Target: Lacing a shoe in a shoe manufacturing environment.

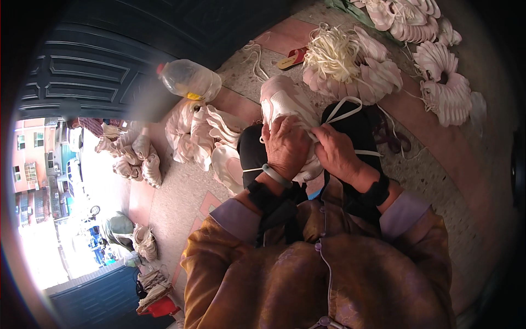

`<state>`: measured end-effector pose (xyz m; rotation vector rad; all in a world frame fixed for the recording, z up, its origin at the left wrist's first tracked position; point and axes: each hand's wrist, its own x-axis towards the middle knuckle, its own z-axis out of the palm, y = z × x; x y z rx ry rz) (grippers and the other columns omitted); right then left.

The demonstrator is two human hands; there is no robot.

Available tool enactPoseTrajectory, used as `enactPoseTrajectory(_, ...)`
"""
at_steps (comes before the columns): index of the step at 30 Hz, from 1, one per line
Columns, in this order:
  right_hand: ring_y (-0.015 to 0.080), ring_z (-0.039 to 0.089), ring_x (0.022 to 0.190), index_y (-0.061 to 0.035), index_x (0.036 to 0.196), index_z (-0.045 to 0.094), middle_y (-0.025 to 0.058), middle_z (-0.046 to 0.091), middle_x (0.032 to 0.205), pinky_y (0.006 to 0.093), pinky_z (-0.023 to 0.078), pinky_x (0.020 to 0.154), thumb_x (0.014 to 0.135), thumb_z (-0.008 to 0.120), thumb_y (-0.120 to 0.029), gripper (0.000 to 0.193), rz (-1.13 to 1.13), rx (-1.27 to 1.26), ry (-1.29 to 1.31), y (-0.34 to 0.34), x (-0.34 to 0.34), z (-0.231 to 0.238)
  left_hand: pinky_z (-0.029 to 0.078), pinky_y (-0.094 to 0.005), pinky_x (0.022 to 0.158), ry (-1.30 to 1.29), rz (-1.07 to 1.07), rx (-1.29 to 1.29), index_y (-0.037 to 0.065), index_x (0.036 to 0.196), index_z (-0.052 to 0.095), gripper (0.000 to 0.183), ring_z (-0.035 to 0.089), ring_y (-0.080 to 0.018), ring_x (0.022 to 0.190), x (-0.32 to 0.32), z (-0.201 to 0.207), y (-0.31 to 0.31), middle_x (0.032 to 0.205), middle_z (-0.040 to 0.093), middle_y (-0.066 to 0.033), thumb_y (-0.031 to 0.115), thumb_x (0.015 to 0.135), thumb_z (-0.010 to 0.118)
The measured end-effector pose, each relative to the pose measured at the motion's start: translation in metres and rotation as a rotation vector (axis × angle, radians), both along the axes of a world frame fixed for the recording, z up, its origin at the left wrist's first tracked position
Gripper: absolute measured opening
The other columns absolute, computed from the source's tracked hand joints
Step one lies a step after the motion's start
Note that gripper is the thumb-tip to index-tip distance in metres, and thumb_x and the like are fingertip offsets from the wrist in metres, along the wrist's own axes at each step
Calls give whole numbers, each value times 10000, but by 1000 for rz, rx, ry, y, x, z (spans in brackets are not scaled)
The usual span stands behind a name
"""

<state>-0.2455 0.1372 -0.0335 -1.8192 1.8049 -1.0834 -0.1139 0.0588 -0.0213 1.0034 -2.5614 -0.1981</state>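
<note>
A pale pink and white sneaker (282, 93) lies across my lap, its toe pointing away from me. My left hand (287, 143) is closed over the shoe's upper, fingers bent against its opening. At the right side of the shoe, my right hand (338, 152) is closed in a pinch at the lacing. A white shoelace (346, 104) loops up from beside its fingers over my right knee; the pinched part is hidden. Both wrists wear dark bands, and the left also has a pale bangle (276, 175).
Stacked pale shoe uppers (203, 134) lie on the floor at left, with more (446, 90) at far right. A bundle of cream laces (334, 55) rests on uppers ahead, near a red slipper (293, 58). A clear plastic jug (190, 80) stands by the dark door (82, 71).
</note>
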Motion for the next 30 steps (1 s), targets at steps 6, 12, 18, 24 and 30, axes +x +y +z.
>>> enactPoseTrajectory(6,336,594,699,-8,933,502,157,543,852,413,498,600,717,566,-83,238,-72,35,64,0,5,11,298,-507,959,65,3,35,118,804,638,140,490,-277,1105,4,-1,-1,1121,570,-66,174,676,631)
enactPoseTrajectory(12,333,594,695,-18,904,508,146,548,845,410,499,602,721,562,-87,202,-50,61,140,-4,6,10,283,-503,967,144,4,171,124,869,659,229,476,-280,1136,6,-3,-1,1145,568,-71,111,643,624)
enactPoseTrajectory(18,338,586,731,-17,898,500,155,550,860,412,488,650,736,534,-66,172,-94,-31,26,-5,-1,-1,261,-539,971,78,35,215,114,854,658,227,443,-271,1169,4,1,1,1169,541,-62,90,632,612)
enactPoseTrajectory(24,367,565,750,6,953,514,173,531,845,425,475,643,729,494,-33,229,-48,3,2,-5,-3,0,248,-570,969,94,10,109,106,813,647,153,442,-281,1131,-4,0,1,1137,530,-61,125,663,626)
enactPoseTrajectory(30,317,591,690,-7,931,505,152,532,837,392,496,583,739,549,-95,216,-67,-8,97,2,7,14,233,-584,974,105,32,111,81,767,624,88,434,-307,1121,-4,-2,3,1139,519,-79,112,687,604)
